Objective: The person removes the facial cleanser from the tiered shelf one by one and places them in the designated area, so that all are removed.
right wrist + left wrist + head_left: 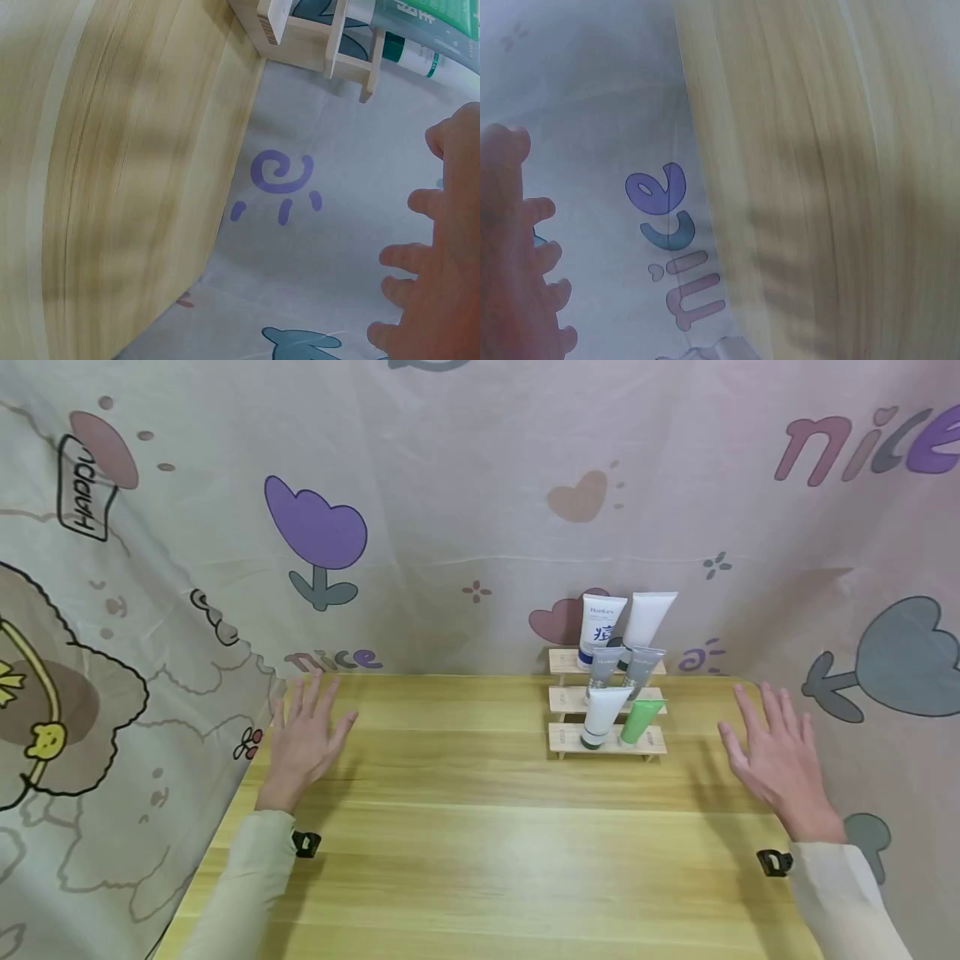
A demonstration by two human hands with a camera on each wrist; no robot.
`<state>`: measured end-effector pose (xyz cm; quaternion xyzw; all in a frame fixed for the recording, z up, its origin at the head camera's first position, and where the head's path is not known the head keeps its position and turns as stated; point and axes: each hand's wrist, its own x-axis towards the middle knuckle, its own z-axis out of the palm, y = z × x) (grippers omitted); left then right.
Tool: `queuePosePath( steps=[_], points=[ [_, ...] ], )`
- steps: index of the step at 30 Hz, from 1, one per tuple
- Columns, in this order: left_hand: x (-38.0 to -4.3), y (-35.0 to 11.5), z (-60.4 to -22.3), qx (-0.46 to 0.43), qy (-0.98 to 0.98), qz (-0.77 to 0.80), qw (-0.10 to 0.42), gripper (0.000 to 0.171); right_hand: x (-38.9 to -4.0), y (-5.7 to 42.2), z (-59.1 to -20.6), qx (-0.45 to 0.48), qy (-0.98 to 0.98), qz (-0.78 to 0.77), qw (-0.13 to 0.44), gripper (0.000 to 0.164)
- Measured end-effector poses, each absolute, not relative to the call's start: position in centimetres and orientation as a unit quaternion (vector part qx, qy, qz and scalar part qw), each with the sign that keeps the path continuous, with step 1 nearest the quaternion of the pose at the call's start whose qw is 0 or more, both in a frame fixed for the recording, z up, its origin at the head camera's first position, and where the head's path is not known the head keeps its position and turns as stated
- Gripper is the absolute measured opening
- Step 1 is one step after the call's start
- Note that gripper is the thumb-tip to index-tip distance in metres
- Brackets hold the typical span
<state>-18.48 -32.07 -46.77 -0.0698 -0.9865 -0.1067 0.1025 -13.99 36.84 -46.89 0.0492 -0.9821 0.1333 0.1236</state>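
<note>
My left hand is held over the far left part of the table with its fingers spread and nothing in them. On the far right, my right hand has its fingers spread too and holds nothing. Nearest to it, on its left, stands a three-tier wooden rack of squeeze tubes. The top tier carries a white tube with blue print and a plain white tube. Two grey tubes stand on the middle tier, the left one partly overlapped. A white tube and a green tube occupy the bottom tier.
The wooden table ends against a printed cloth at the back, and more cloth hangs along both sides. Black wrist straps show at the left cuff and the right cuff.
</note>
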Motion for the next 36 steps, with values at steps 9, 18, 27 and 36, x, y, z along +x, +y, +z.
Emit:
queuePosePath(
  steps=[9,18,27,36],
  points=[
    [-18.7,-30.0,-47.0,-0.072,-0.982,-0.135,0.11,0.073,-13.9,36.0,-47.9,0.07,-0.959,0.213,0.173,0.062],
    [-19.3,-26.5,-46.8,-0.091,-0.969,-0.178,0.144,0.069,-13.9,34.6,-49.7,0.073,-0.91,0.362,0.188,0.06],
    [-20.4,-23.0,-46.1,-0.121,-0.944,-0.248,0.182,0.066,-13.8,33.5,-51.8,0.045,-0.874,0.446,0.189,0.057],
    [-21.4,-18.2,-45.3,-0.147,-0.928,-0.297,0.17,0.062,-13.5,31.6,-53.4,0.016,-0.854,0.49,0.173,0.053]
  ],
)
